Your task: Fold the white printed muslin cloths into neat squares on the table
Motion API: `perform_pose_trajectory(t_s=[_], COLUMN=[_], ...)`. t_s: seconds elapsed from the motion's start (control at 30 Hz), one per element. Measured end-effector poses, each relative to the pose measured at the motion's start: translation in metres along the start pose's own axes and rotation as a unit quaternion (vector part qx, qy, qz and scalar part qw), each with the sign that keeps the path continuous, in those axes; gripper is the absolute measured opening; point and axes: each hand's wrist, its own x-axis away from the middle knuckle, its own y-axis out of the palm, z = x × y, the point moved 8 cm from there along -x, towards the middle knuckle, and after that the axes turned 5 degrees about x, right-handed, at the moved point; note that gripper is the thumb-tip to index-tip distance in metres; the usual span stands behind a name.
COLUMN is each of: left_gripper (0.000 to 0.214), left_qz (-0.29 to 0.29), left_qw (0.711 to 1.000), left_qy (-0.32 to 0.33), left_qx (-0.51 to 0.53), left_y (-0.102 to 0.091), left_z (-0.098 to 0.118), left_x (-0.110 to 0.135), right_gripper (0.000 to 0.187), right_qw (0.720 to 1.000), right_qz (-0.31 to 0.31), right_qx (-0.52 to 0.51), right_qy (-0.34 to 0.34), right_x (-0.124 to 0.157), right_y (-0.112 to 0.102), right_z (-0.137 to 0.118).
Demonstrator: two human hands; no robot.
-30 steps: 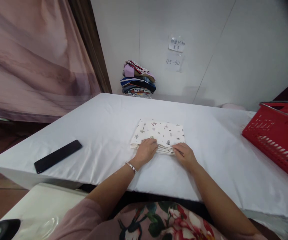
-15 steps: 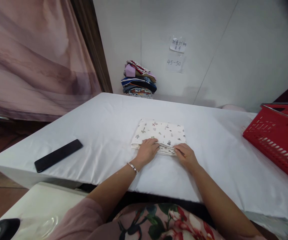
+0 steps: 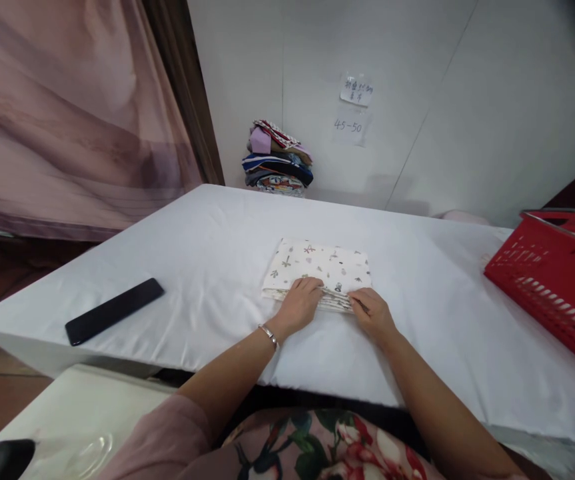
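Observation:
A white cloth printed with small grey, brown and red figures lies folded into a rectangle on the white-covered table. Its layered folds face me along the near edge. My left hand, with a silver bracelet at the wrist, has its fingers closed over the middle of that edge. At the near right corner, my right hand pinches the layers between thumb and fingers. Both thumbs are partly hidden.
A black flat bar-shaped object lies on the table at the left. On the right stands a red plastic basket. Behind the table are a stack of folded fabrics and paper signs on the wall.
My left hand has slid slightly right along the cloth's near edge, toward my right hand. The right hand and the cloth are almost unmoved.

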Motion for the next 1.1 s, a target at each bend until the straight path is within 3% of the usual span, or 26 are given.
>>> perform_pose_trajectory(t_s=[0.3, 0.63, 0.8, 1.1], left_gripper=[0.021, 0.018, 0.014, 0.013], left_qz=[0.003, 0.006, 0.038, 0.087], left_qw=[1.0, 0.999, 0.996, 0.986], left_qy=[-0.007, -0.022, -0.046, -0.141], left_qx=[0.012, 0.034, 0.071, 0.034], left_y=[0.002, 0.0, -0.017, -0.053], left_z=[-0.003, -0.004, -0.01, -0.054], left_x=[0.004, 0.002, 0.008, 0.046], right_gripper=[0.024, 0.019, 0.018, 0.018], right_qw=[0.996, 0.994, 0.996, 0.998], right_qz=[-0.018, -0.055, -0.051, -0.046], right_qx=[0.047, 0.068, 0.052, 0.022], right_qy=[-0.07, -0.067, -0.051, -0.031], right_x=[0.0, -0.002, -0.002, 0.0], right_y=[0.004, 0.01, 0.009, 0.007], right_z=[-0.016, -0.015, -0.015, -0.011])
